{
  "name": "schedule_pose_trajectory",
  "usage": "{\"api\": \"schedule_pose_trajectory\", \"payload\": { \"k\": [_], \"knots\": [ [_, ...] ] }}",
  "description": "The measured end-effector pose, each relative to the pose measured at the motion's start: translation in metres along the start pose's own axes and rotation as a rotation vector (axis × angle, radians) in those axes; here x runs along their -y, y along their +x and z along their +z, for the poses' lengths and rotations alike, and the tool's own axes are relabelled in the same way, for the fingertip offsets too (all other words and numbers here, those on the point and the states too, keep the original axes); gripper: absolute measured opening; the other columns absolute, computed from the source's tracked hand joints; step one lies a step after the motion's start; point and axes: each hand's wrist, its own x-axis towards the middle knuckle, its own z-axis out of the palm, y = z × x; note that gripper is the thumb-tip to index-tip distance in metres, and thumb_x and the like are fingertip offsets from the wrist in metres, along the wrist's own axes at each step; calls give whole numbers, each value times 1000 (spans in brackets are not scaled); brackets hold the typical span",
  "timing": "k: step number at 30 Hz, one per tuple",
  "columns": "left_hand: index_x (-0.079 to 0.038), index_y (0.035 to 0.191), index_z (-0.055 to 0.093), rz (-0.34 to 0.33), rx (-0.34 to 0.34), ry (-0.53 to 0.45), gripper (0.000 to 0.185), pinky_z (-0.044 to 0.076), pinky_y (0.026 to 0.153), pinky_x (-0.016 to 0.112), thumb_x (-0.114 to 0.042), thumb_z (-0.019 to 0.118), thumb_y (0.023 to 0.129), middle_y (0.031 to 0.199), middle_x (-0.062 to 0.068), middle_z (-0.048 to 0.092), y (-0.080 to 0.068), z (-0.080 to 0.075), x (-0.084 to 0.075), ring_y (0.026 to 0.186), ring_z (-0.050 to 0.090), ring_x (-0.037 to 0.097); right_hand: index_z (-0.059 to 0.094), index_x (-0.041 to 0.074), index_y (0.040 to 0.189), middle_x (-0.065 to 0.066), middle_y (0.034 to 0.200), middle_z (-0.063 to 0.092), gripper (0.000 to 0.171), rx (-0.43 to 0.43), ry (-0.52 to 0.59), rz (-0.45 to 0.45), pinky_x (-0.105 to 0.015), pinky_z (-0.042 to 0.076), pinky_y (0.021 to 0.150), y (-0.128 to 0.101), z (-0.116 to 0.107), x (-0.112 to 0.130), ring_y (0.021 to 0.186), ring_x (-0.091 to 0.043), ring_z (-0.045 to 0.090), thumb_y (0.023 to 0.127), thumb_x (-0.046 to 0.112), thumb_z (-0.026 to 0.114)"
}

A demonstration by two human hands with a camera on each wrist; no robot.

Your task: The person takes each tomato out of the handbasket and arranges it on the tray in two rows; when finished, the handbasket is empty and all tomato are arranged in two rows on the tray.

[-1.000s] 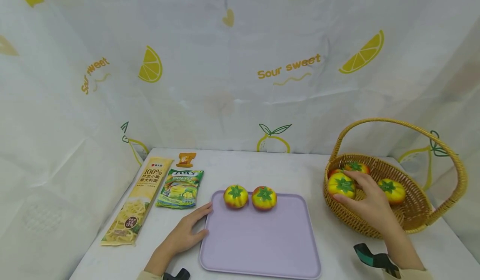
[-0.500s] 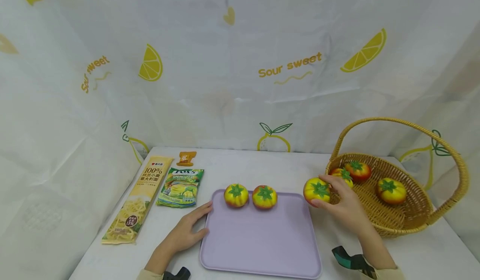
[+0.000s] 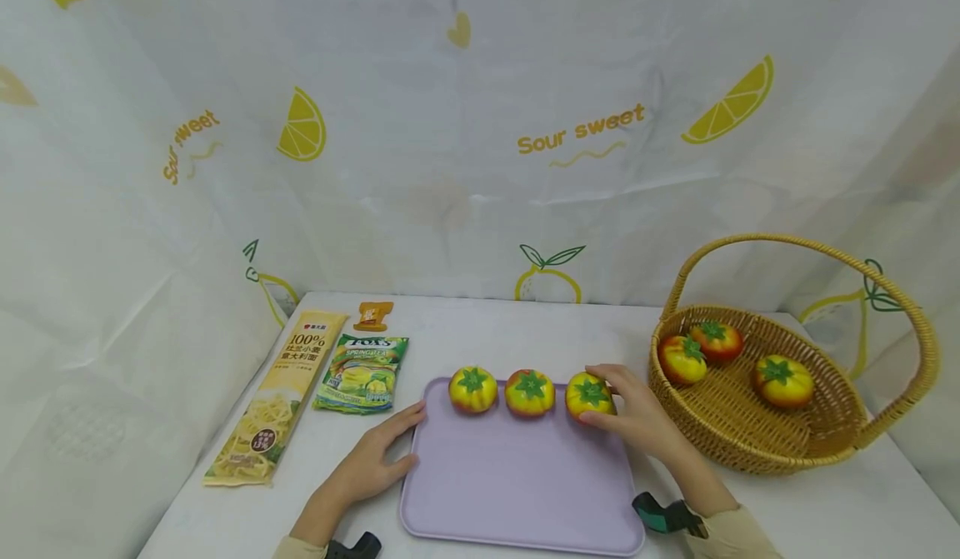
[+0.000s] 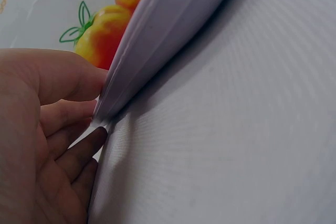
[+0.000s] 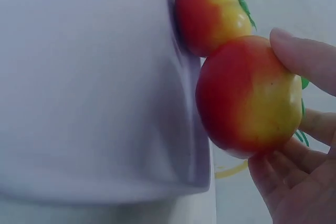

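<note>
The tomato (image 3: 590, 395) in the right hand (image 3: 637, 416) sits at the far edge of the purple tray (image 3: 517, 484), third in a row just beside two others (image 3: 472, 389) (image 3: 529, 392), with the fingers curled round it in a light grip; to my mind it is best settled flat, stem up, before the fingers let go. It is a glossy toy fruit, red blending into yellow with a green star-shaped top. The left hand (image 3: 371, 463) lies spread flat on the worktop (image 3: 495, 338), fingertips against the tray's left edge, while farther right three more tomatoes (image 3: 682, 358) rest in the wicker basket (image 3: 817, 446).
</note>
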Motion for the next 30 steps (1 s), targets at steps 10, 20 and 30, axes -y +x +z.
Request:
{"api": "schedule_pose_trajectory", "payload": {
  "k": [10, 20, 30],
  "knots": [
    [-12, 137, 50, 4, -6, -4, 55, 34, 111, 47, -23, 64, 85, 149, 0, 41, 0, 0, -1, 137, 39, 25, 54, 3, 129, -17, 129, 55, 66, 57, -65, 10, -51, 51, 94, 10, 6, 1, 114, -35, 56, 76, 34, 78],
    [-13, 137, 50, 12, -14, 4, 56, 35, 112, 43, -22, 65, 84, 150, -2, 40, -1, 1, 2, 137, 39, 23, 49, 2, 134, -21, 134, 53, 67, 101, -58, 36, -51, 50, 95, 13, 4, -1, 117, -36, 54, 79, 30, 76],
    [-11, 136, 51, 39, -20, 22, 56, 35, 110, 47, -21, 65, 83, 149, 1, 42, 0, 1, 2, 136, 41, 26, 45, -2, 136, -25, 136, 49, 72, 130, -37, 46, -54, 48, 96, 12, 2, -1, 118, -41, 53, 79, 31, 75]
  ]
}}
